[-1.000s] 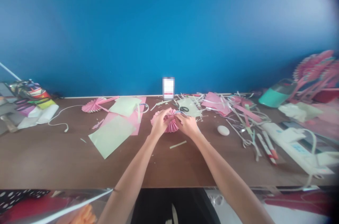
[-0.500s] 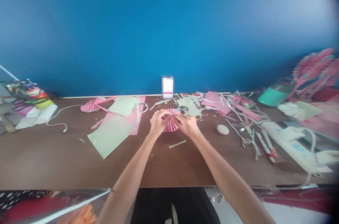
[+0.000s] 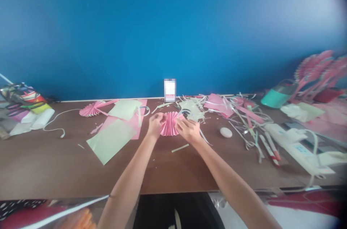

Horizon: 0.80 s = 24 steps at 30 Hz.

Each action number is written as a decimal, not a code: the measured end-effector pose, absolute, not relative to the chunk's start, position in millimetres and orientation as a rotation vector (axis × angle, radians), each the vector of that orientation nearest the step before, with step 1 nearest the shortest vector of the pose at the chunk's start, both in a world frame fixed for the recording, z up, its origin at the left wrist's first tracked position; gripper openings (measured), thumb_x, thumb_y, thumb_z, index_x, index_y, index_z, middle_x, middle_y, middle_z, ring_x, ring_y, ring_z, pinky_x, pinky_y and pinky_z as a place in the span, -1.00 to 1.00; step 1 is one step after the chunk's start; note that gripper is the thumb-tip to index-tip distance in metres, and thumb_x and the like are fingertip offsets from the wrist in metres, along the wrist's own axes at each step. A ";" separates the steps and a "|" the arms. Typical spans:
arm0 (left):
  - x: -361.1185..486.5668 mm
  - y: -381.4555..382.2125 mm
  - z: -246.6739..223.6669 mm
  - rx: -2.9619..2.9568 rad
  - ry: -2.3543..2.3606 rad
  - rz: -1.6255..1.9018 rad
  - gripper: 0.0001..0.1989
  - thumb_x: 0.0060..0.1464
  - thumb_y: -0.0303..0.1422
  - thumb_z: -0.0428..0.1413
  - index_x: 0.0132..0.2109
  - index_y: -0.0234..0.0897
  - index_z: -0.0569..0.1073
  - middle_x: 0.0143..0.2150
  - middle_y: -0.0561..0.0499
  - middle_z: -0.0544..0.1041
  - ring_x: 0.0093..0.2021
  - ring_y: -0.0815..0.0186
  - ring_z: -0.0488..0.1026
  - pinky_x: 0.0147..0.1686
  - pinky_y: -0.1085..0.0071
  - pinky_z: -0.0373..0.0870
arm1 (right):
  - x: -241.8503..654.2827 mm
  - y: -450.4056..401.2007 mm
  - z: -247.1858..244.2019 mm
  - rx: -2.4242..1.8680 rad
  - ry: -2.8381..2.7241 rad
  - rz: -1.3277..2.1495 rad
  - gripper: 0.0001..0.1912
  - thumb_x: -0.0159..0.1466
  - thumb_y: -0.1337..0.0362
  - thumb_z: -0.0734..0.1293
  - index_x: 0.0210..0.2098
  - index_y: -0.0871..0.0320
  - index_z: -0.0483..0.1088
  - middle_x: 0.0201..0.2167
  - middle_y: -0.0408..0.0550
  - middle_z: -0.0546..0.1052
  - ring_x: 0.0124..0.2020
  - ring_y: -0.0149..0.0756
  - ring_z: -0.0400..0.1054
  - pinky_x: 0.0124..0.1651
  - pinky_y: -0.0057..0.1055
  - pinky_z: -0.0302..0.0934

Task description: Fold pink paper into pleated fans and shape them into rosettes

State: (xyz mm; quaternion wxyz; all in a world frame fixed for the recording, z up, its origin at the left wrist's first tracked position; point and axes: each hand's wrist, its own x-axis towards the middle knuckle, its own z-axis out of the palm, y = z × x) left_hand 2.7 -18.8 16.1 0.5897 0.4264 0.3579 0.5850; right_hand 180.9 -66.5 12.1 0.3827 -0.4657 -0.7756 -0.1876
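A pleated pink paper fan [image 3: 170,124] is held over the brown table [image 3: 173,176], its folds running up and down between my hands. My left hand [image 3: 155,125] grips its left edge, with fingers closed. On the right edge, my right hand [image 3: 188,129] has its fingers pressed together on the paper. A thin pale strip trails from beside my right hand; whether it is held I cannot tell. Just in front of the fan lies a short pale green paper strip [image 3: 180,148].
Pale green sheets [image 3: 111,141] and another pink paper fan [image 3: 91,108] lie to the left. Paper scraps [image 3: 193,108] are heaped behind my right hand. A white oval object [image 3: 226,132], markers [image 3: 269,150] and a power strip [image 3: 299,148] lie right. A phone-like screen [image 3: 170,90] stands at the wall.
My hands have moved apart from the fan's upper middle to its two sides. More of the pleats now show, spread wider and running nearly parallel. The view has shifted slightly.
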 end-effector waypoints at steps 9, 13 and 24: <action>-11.7 -4.4 10.9 0.893 0.836 1.590 -0.59 -0.07 -0.22 0.26 -0.03 -0.19 0.53 -0.02 -0.05 0.49 -0.13 0.35 0.46 -0.21 0.46 0.38 | 199.3 -54.3 20.1 -1.879 -1.711 -0.327 -0.61 0.30 0.31 0.15 0.06 -0.03 0.41 -0.33 -0.05 0.58 -0.42 -0.28 0.39 -0.39 -0.41 -0.02; -10.9 -7.5 8.5 1.098 0.989 1.552 -0.59 -0.02 -0.20 0.21 0.00 -0.20 0.52 -0.12 -0.05 0.52 -0.16 0.32 0.45 -0.18 0.40 0.37 | 204.0 -51.8 16.6 -2.117 -1.629 -0.342 -0.61 0.29 0.32 0.14 0.06 0.12 0.41 -0.42 0.05 0.55 -0.38 -0.18 0.40 -0.26 -0.33 0.06; -3.7 -26.8 25.2 1.971 1.087 1.139 -0.76 0.13 -0.31 0.07 -0.07 -0.22 0.50 -0.21 -0.05 0.53 -0.23 0.27 0.43 -0.23 0.36 0.35 | 200.5 -53.2 17.9 -1.666 -1.732 -0.299 -0.71 0.34 0.28 0.13 -0.07 0.17 0.42 -0.05 0.15 0.45 -0.02 -0.06 0.28 -0.01 -0.19 0.13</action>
